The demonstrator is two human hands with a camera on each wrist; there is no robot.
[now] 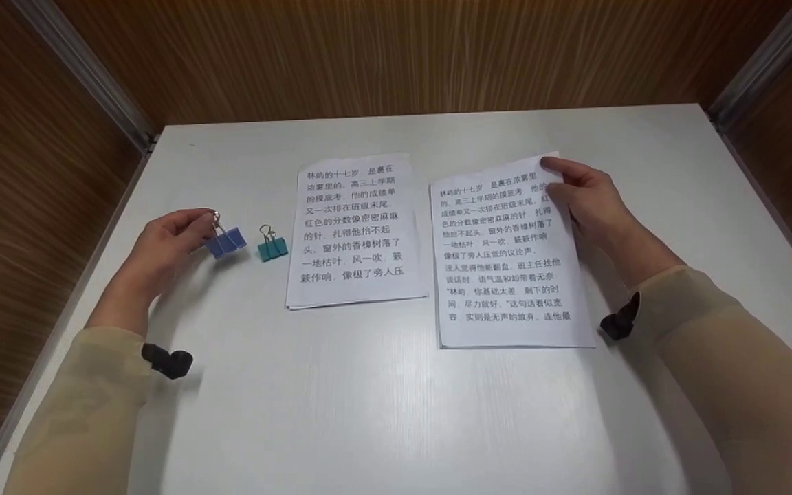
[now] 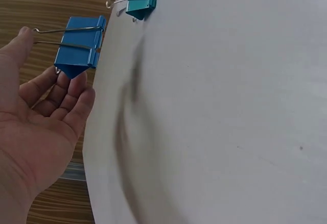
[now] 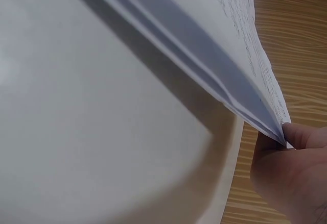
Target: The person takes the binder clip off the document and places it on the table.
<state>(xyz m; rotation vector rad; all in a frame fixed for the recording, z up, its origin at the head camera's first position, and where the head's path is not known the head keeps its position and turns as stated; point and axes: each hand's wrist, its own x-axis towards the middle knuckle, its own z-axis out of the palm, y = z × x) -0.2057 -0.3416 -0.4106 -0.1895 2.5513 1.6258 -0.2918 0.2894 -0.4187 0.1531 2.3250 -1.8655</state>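
Observation:
My left hand (image 1: pixel 170 244) pinches a blue binder clip (image 1: pixel 226 243) by its wire handles, as the left wrist view also shows, with the thumb on the handle ends (image 2: pixel 43 35). Just to the right of it a teal binder clip (image 1: pixel 273 248) lies on the table. At the right, my right hand (image 1: pixel 588 203) pinches the upper right corner of a stack of printed sheets (image 1: pixel 506 261) between thumb and fingers. That corner is lifted, and in the right wrist view the sheets' edges (image 3: pixel 204 76) stand off the tabletop and fan slightly apart.
A second stack of printed sheets (image 1: pixel 355 234) lies flat between the teal clip and the right-hand stack. Everything rests on a white table (image 1: pixel 341 399), bordered by wood-grain panels (image 1: pixel 396 55) at the back and sides.

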